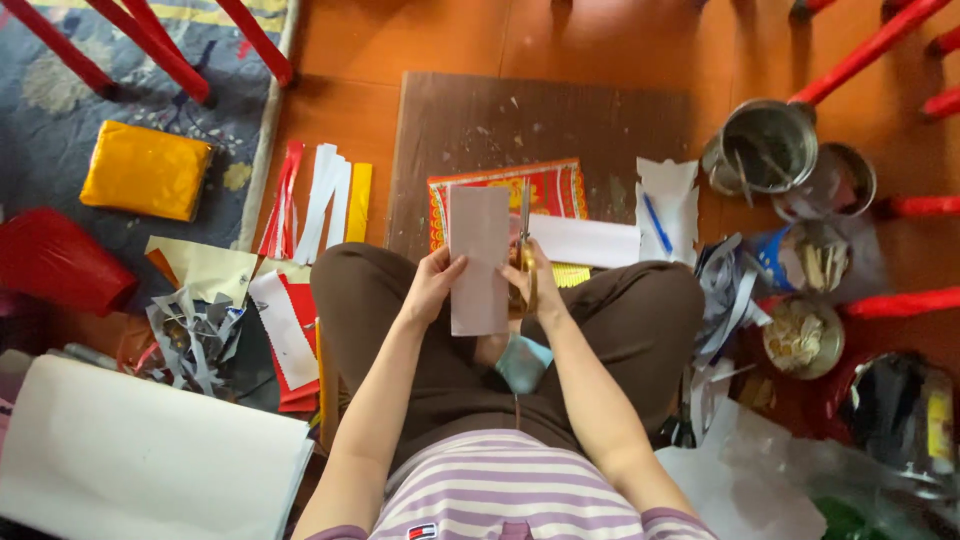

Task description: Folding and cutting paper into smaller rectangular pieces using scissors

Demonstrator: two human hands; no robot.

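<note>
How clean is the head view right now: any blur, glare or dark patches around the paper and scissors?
Head view: the grey paper strip is evenly lit and fairly sharp; the scissors in the right hand look slightly soft; the left hand is clear; mild sheen on the metal tins; the lower right corner is dark and murky; edges bend a little.

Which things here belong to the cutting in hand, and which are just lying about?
In use:
left hand
right hand
grey paper strip
scissors

Lying about:
yellow packet
blue pen
metal tins
white paper stack
shredded grey paper
</note>
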